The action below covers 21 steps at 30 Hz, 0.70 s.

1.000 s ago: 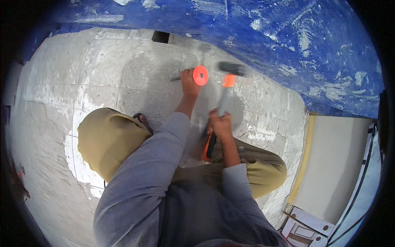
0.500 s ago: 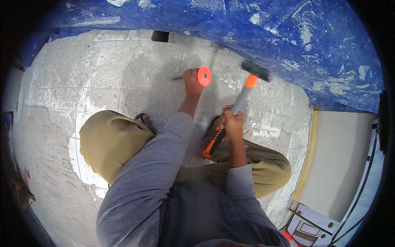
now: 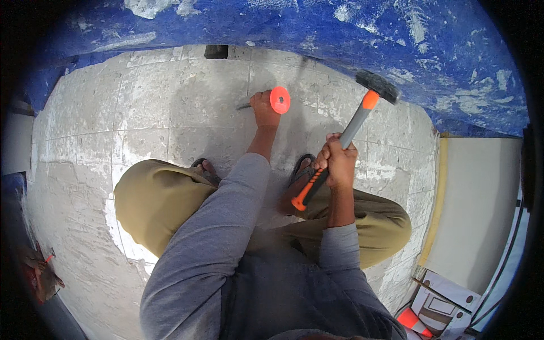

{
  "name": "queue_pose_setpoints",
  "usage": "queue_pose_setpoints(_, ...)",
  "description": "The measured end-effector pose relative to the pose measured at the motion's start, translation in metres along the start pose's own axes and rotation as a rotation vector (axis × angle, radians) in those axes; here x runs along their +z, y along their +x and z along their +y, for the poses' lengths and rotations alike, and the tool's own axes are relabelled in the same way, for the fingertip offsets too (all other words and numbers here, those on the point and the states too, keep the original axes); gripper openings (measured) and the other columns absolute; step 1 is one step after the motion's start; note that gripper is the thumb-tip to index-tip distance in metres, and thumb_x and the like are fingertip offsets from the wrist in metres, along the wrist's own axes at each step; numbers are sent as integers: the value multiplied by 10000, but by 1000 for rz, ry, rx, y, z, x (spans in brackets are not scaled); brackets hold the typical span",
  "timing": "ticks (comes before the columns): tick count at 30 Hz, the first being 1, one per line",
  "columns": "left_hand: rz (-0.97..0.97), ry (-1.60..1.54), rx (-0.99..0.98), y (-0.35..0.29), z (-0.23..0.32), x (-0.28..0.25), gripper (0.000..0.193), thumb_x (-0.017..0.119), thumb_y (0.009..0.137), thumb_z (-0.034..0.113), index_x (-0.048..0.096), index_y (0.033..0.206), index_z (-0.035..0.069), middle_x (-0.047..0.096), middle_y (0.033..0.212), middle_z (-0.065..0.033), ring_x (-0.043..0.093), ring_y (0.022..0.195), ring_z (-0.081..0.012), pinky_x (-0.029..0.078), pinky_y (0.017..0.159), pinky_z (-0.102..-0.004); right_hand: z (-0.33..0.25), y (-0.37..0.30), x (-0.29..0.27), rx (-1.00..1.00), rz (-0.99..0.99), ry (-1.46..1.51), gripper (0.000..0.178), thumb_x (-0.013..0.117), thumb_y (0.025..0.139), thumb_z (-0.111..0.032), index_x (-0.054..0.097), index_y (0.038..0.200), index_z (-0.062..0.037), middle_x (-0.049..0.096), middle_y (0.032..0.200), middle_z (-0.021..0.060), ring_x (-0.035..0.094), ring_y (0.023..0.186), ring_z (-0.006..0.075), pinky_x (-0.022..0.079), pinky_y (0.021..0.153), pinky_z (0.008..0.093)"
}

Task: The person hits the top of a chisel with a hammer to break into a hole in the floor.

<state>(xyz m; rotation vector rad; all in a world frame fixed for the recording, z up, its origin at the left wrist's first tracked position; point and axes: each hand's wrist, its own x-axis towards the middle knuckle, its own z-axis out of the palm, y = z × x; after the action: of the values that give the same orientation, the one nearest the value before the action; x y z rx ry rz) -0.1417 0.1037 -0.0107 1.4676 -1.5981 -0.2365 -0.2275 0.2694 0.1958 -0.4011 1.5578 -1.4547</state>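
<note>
My left hand [image 3: 265, 111] is closed around a chisel with a round orange hand guard [image 3: 280, 100]. The chisel's dark metal shank [image 3: 243, 106] sticks out to the left, low over the grey tiled floor [image 3: 204, 141]; whether its tip touches is unclear. In my right hand [image 3: 341, 162] is a club hammer [image 3: 356, 126], gripped around the middle of its handle. Its dark head [image 3: 378, 86] is up and to the right, apart from the chisel, and the orange-and-black grip end points down toward my right knee.
A blue wall [image 3: 272, 25] with white smears runs along the far side. A small black block [image 3: 216, 52] stands at its foot. On the right are a pale panel [image 3: 476, 198] with a yellow edge, and an orange-and-white cone [image 3: 413, 322]. My sandalled feet [image 3: 304, 169] are on the floor.
My right hand has carried the hammer to the right, and its head is farther from the chisel. My left hand keeps the chisel in nearly the same place.
</note>
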Motion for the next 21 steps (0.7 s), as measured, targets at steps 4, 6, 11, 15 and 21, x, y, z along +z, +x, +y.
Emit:
queue_pose_setpoints(4,-18,25,70,-2,13,4,140,645,718,187,647,839,117,608,819,-25,519,880,-270,381,837,-428,108,37,-34,-73,-182,-522,119,566,851,-105,502,780,-34,457,512,38,438,354,139,385,335,314)
queue_pose_setpoints(6,-79,71,100,-8,-3,2,170,648,717,200,652,864,114,613,848,-38,526,878,-274,375,833,-438,100,21,-21,171,-212,-543,116,570,847,-103,508,783,-29,467,515,45,445,356,144,391,339,316)
queue_pose_setpoints(11,35,79,118,-20,-36,-1,222,654,706,219,651,901,113,621,929,-63,539,888,-268,370,807,-451,67,13,-11,345,-192,-280,147,608,810,-109,507,767,-12,490,546,56,475,389,157,412,367,336)
queue_pose_setpoints(15,-129,172,184,-15,1,-4,199,628,735,222,638,890,97,586,853,-72,527,863,-280,377,814,-419,46,23,-11,321,-43,-69,121,598,817,-87,505,822,-10,451,545,26,430,382,136,388,367,319)
queue_pose_setpoints(21,-171,-86,122,-11,32,-10,214,630,736,148,616,936,73,600,906,-100,538,872,-298,398,797,-426,67,44,-25,445,-60,156,88,588,835,-71,512,832,-27,456,573,14,435,438,116,402,428,307)
